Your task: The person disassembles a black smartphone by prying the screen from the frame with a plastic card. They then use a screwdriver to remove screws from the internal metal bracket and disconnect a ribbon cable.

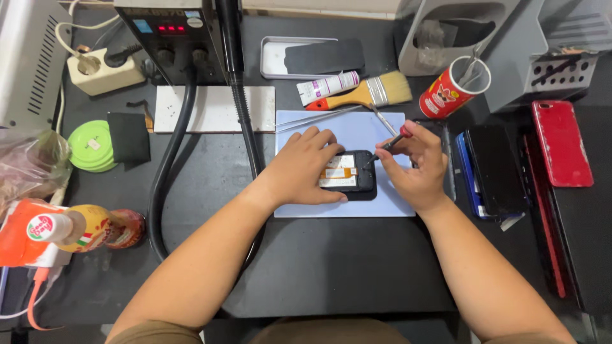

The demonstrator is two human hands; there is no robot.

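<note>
Left hand (305, 169) spread flat, pressing opened black phone (348, 173) on pale blue mat (382, 207). Right hand (415, 167) pinching red-handled screwdriver (390, 144), tip at phone's upper right corner. Tweezers (315, 119), paintbrush (370, 93) just behind; more phones (561, 141) off right.

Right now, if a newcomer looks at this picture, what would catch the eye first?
First, the two hands at the centre: the left hand steadies an opened phone on a pale blue mat, while the right hand holds a red-capped screwdriver to it. Next, the bright red phone lying at the right.
</note>
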